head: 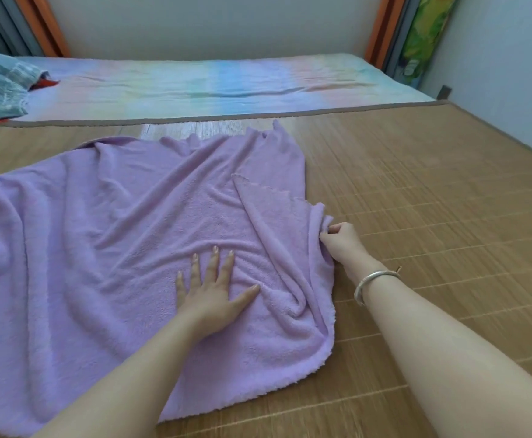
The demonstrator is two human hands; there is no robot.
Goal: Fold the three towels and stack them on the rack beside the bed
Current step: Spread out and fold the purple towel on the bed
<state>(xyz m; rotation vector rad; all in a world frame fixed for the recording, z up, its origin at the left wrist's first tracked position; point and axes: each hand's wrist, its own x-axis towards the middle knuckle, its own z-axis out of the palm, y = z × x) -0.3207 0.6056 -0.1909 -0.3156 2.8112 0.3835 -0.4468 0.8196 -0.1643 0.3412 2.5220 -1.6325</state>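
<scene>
One lilac towel (125, 235) lies spread, wrinkled, on one bamboo mat (416, 191) — under the left hand (211, 295), fingers straight and spread. The right hand (342, 243) pinches its edge; one bracelet (373, 283) behind.

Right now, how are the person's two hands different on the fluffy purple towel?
The left hand lies flat with fingers spread, pressing the middle of the fluffy purple towel; the right hand is curled, pinching the towel's right edge. The right wrist wears a silver bangle; the left is bare. Both touch the same towel.
</scene>
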